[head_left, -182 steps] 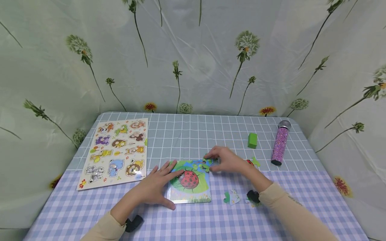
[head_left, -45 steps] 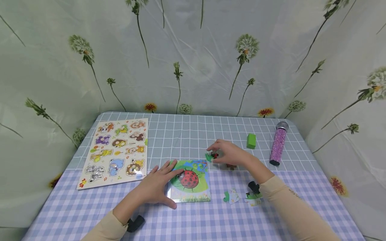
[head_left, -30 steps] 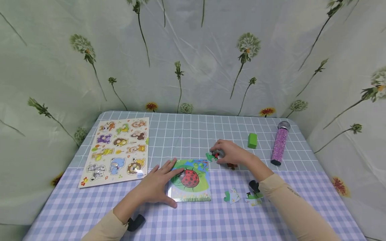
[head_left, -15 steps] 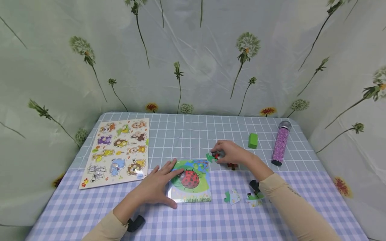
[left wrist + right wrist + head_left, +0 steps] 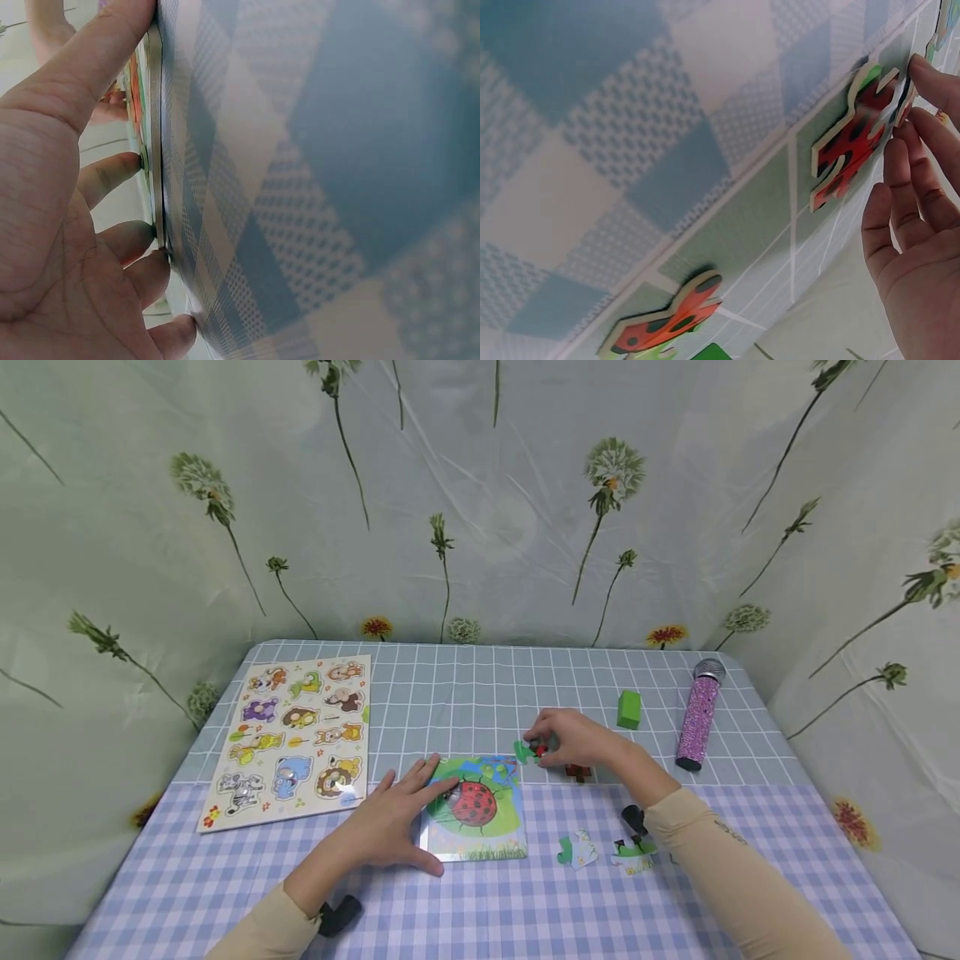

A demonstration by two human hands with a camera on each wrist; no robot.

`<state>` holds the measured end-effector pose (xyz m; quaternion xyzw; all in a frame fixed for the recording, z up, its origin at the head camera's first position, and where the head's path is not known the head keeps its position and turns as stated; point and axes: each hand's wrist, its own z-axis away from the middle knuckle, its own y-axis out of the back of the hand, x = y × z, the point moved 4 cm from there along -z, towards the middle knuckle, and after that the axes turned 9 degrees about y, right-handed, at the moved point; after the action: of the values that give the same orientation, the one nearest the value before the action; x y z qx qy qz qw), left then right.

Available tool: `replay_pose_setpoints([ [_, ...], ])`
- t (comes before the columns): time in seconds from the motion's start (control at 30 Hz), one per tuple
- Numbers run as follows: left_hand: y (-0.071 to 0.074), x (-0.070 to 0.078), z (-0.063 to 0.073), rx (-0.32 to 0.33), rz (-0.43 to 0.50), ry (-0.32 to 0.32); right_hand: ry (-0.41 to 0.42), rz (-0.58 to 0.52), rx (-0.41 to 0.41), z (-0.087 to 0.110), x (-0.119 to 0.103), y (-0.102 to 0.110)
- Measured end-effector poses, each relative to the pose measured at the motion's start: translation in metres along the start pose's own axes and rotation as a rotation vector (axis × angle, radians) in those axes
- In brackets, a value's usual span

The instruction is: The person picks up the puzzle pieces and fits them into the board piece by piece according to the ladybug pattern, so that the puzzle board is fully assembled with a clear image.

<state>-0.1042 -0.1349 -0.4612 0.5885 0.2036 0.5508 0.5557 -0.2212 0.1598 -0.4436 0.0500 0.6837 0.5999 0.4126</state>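
A square puzzle board (image 5: 474, 814) with a ladybug picture lies on the cloth in the head view. My left hand (image 5: 386, 822), fingers spread, rests along its left side, the fingertips on its edge. Just beyond the board's far right corner, my right hand (image 5: 573, 739) pinches a green and red jigsaw piece (image 5: 522, 752) between thumb and fingers; the hand covers part of it. Beside that hand lies a red jigsaw piece (image 5: 578, 772), which shows black spots in the right wrist view. Another spotted red jigsaw piece (image 5: 667, 319) appears there, hidden by the arm in the head view.
Two more jigsaw pieces lie right of the board, a pale one (image 5: 577, 849) and a green one (image 5: 633, 856) near the right wrist. A green block (image 5: 628, 710) and a glittery microphone (image 5: 699, 714) stand farther right. An animal peg puzzle (image 5: 288, 739) lies at left.
Six seconds ago my right hand was placing fingers on a leafy piece at the board's corner. It has since moved right and taken the green and red jigsaw piece. My left hand has stayed put.
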Motion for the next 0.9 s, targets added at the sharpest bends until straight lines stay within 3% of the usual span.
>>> replay_pose_setpoints([
  [0.33, 0.002, 0.001, -0.005, -0.011, 0.025, 0.001, -0.002, -0.004, 0.054, 0.008, 0.001, 0.004],
  [0.5, 0.005, 0.0, -0.005, 0.012, 0.026, 0.014, -0.002, -0.017, 0.081, 0.012, 0.001, 0.005],
  [0.77, 0.016, -0.014, 0.004, 0.09, -0.017, 0.031, 0.026, -0.04, 0.096, 0.016, -0.005, 0.005],
  [0.9, 0.015, -0.016, 0.006, 0.095, -0.023, 0.035, 0.037, -0.065, 0.096, 0.014, -0.014, 0.002],
])
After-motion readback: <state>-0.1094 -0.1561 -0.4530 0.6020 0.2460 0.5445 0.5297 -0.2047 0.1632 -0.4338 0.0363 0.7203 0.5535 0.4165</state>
